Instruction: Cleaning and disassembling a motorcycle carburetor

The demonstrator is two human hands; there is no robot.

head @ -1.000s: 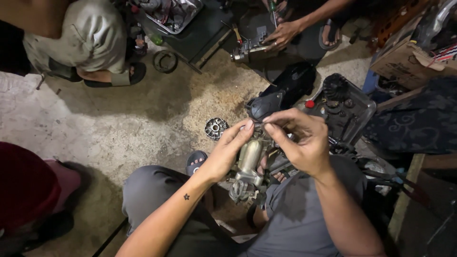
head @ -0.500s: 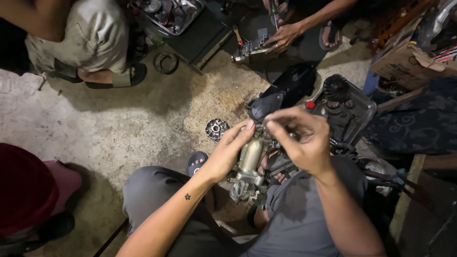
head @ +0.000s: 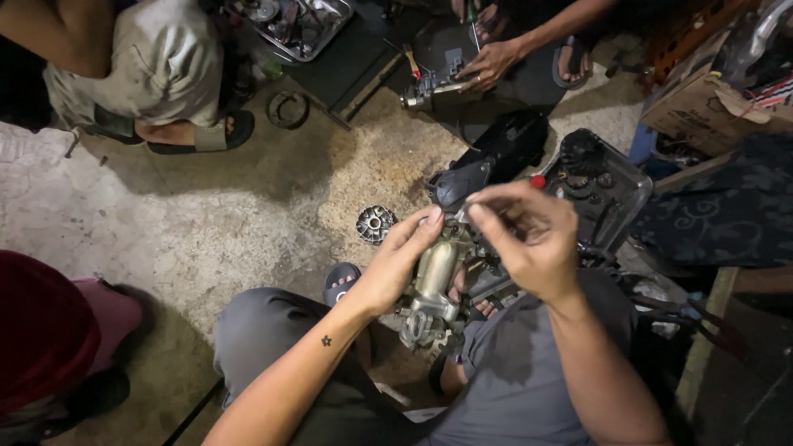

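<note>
Head-camera view: a grimy metal carburetor (head: 436,285) is held above the seated person's lap, over a stained concrete floor (head: 206,215). It is gripped from the side by the left hand (head: 396,264), fingers clamped on its body, while the right hand (head: 529,239) is raised at its top, thumb and forefinger pinched together on something too small to make out. A round metal part (head: 376,223) lies just beyond. Farther off, another person's hand (head: 487,64) is seen on a second metal assembly (head: 429,87).
</note>
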